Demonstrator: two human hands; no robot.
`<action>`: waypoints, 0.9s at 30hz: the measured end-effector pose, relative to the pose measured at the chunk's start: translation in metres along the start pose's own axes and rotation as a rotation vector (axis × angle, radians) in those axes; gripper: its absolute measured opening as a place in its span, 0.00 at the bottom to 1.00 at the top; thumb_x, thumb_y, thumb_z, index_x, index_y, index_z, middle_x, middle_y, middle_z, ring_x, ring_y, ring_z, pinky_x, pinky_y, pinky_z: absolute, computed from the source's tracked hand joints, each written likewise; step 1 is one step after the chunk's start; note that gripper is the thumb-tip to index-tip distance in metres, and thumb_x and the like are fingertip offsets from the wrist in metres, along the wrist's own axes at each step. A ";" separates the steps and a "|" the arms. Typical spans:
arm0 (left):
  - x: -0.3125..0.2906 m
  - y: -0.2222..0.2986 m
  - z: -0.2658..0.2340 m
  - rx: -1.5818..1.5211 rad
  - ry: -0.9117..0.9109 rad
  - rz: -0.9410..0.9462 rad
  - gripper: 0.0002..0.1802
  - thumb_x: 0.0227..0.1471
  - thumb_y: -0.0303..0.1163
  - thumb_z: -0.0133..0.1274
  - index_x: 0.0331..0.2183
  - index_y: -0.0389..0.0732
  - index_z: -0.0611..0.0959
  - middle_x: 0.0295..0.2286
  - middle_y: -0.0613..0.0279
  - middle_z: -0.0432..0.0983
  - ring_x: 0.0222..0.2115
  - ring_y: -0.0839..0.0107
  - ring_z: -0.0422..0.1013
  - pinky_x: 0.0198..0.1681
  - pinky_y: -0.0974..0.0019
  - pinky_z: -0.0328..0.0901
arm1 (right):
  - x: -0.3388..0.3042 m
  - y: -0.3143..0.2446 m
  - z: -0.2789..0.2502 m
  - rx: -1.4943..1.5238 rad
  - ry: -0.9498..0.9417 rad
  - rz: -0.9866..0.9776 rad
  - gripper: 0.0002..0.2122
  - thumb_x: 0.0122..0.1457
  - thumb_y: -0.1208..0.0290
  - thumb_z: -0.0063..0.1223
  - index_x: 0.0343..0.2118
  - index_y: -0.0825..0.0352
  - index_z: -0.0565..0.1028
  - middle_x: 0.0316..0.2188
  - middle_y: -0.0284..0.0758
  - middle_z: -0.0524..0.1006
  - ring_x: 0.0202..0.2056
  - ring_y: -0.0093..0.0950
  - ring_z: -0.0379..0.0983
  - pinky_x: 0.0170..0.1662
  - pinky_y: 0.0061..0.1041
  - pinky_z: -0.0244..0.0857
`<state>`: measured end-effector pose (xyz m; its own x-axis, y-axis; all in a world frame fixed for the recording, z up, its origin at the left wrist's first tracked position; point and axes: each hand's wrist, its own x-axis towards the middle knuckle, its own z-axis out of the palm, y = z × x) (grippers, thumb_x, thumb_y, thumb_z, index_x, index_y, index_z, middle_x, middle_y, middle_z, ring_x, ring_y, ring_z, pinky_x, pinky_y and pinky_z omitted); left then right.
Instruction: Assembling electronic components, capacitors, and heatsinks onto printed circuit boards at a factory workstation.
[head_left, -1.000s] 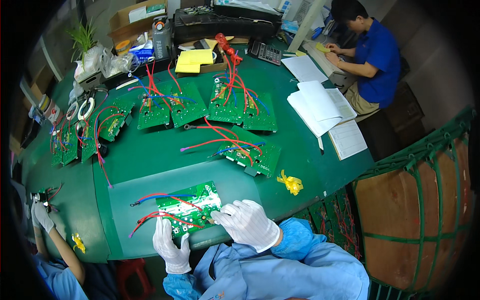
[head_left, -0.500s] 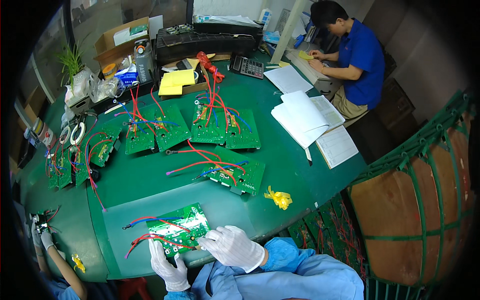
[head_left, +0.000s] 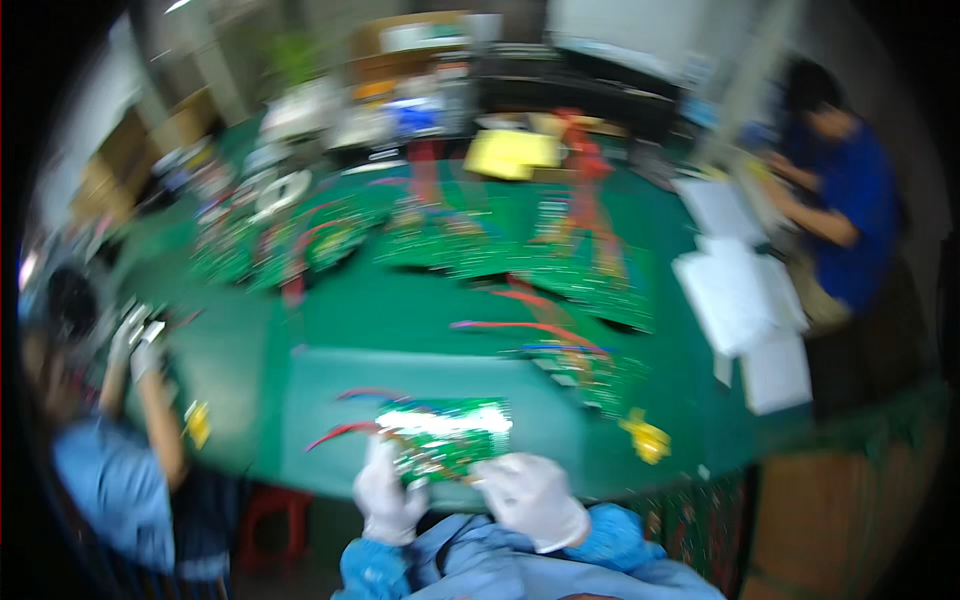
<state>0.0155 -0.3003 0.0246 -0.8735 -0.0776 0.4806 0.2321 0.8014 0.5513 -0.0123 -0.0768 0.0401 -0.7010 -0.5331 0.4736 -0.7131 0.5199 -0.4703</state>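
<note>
A green circuit board [head_left: 455, 430] with red and blue wires is at the table's near edge, its top catching bright light. My left hand [head_left: 388, 500], in a white glove, grips the board's near left corner, thumb along the near side. My gloved right hand [head_left: 530, 500] has its fingers closed at the near right edge of the board. Motion blur hides the fingertips and small parts. The board's red wires [head_left: 345, 430] trail off its left side. Farther right lies another wired circuit board [head_left: 590, 375].
Several wired boards [head_left: 450, 240] lie across the green table [head_left: 400, 325]. A yellow crumpled bundle [head_left: 645, 438] sits right, papers [head_left: 725, 290] beyond it. A co-worker [head_left: 120, 450] handles something at left; another person [head_left: 850, 190] sits far right. A red stool [head_left: 272, 525] stands below.
The view has swung left and blurred, so the scene sits farther right and more of the left co-worker shows. Both my hands remain at the circuit board.
</note>
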 end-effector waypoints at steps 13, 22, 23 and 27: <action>-0.050 -0.016 0.011 0.071 0.049 0.080 0.41 0.43 0.39 0.66 0.58 0.37 0.71 0.60 0.39 0.64 0.44 0.49 0.75 0.44 0.56 0.70 | -0.017 -0.004 -0.005 0.061 -0.041 0.051 0.12 0.59 0.71 0.54 0.45 0.67 0.74 0.42 0.40 0.74 0.38 0.38 0.73 0.37 0.39 0.69; -0.035 -0.011 0.011 0.066 -0.044 0.020 0.40 0.46 0.39 0.66 0.57 0.33 0.71 0.59 0.39 0.66 0.48 0.52 0.75 0.46 0.57 0.70 | -0.001 -0.008 -0.013 0.030 0.010 0.117 0.08 0.57 0.73 0.54 0.38 0.68 0.77 0.33 0.38 0.77 0.34 0.38 0.74 0.38 0.37 0.68; -0.035 -0.011 0.011 0.067 -0.045 0.020 0.40 0.46 0.39 0.66 0.57 0.33 0.71 0.59 0.39 0.66 0.48 0.52 0.75 0.46 0.57 0.70 | -0.001 -0.008 -0.013 0.027 0.010 0.116 0.08 0.57 0.73 0.54 0.38 0.68 0.77 0.33 0.38 0.77 0.34 0.39 0.74 0.38 0.37 0.68; -0.039 -0.010 0.009 0.070 -0.054 0.004 0.39 0.47 0.41 0.65 0.57 0.33 0.71 0.59 0.39 0.66 0.48 0.52 0.75 0.46 0.57 0.70 | -0.001 -0.011 -0.014 0.035 -0.002 0.123 0.08 0.57 0.73 0.54 0.38 0.68 0.77 0.33 0.38 0.77 0.34 0.39 0.74 0.38 0.37 0.68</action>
<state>0.0430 -0.2996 -0.0056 -0.8951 -0.0435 0.4438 0.2068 0.8412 0.4996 -0.0037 -0.0726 0.0549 -0.7829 -0.4680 0.4098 -0.6214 0.5577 -0.5503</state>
